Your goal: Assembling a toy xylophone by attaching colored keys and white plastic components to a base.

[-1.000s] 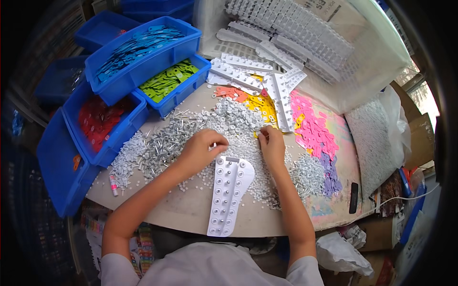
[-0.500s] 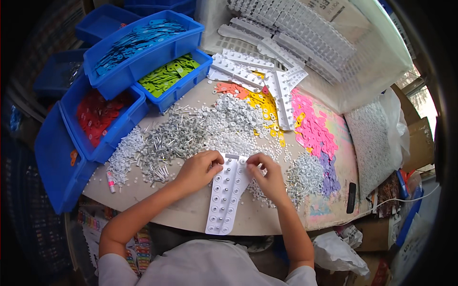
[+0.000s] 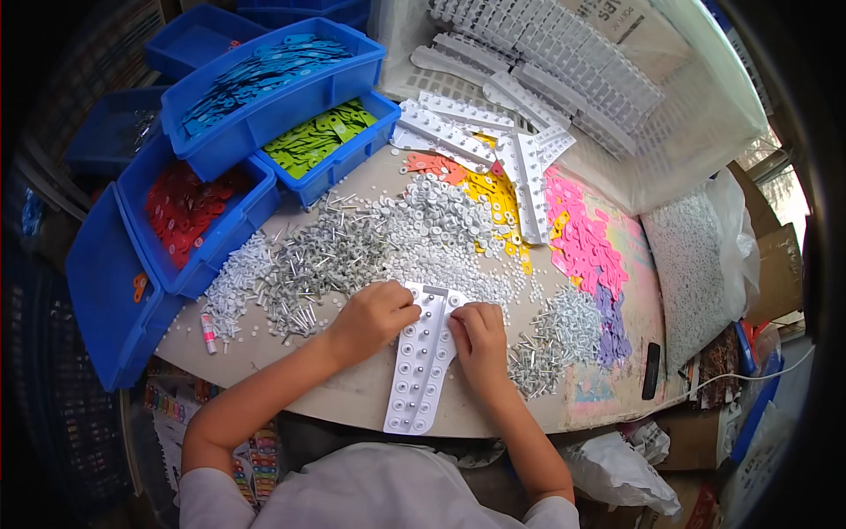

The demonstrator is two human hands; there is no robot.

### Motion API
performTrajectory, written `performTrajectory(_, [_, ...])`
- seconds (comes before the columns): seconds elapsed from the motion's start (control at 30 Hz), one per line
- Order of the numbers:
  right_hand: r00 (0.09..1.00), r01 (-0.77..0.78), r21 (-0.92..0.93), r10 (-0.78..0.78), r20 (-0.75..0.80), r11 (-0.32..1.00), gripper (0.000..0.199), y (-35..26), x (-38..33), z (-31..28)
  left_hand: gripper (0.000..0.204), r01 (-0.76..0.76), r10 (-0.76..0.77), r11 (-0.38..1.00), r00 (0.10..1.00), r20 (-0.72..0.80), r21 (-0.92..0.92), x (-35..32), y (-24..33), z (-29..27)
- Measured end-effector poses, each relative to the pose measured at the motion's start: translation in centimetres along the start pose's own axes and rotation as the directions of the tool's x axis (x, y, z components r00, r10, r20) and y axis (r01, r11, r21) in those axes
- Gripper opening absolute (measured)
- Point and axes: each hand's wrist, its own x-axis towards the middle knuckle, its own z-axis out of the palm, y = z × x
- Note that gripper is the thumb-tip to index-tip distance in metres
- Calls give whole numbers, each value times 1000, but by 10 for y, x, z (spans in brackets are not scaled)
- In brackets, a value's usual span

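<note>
A white plastic strip (image 3: 418, 361) lies lengthwise before me at the table's near edge. Two rows of round white pieces line its sides, and metal pins stand along its middle. My left hand (image 3: 374, 319) is closed in a pinch at the strip's upper left edge. On the opposite edge, my right hand (image 3: 481, 346) has its fingers pressed together, tips at the strip's right side. Whatever either pinch holds is too small or hidden to make out. Just beyond the strip spread loose white caps (image 3: 432, 264) and a heap of metal pins (image 3: 330, 247).
Blue bins hold blue (image 3: 260, 75), green (image 3: 322, 137) and red (image 3: 189, 207) flat pieces at the left. More white strips (image 3: 529, 189) lie at the back before a translucent crate (image 3: 687, 132). Pink pieces (image 3: 586, 229), purple pieces (image 3: 610, 326) and a black bar (image 3: 651, 370) are on the right.
My right hand has come nearer along the strip's right edge, its fingers now closer together. My left hand has shifted only slightly. The whole view has moved a little.
</note>
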Motion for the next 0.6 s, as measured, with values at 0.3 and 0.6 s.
performTrajectory(0.3, [996, 88, -51, -89, -4, 995, 14, -4, 1, -2, 13, 581, -555, 687, 807, 201, -438, 71, -38, -12])
performTrajectory(0.6, [983, -119, 86, 130, -127, 989, 12, 23, 18, -20, 9, 406, -406, 914, 912, 68, 8, 94, -90, 45])
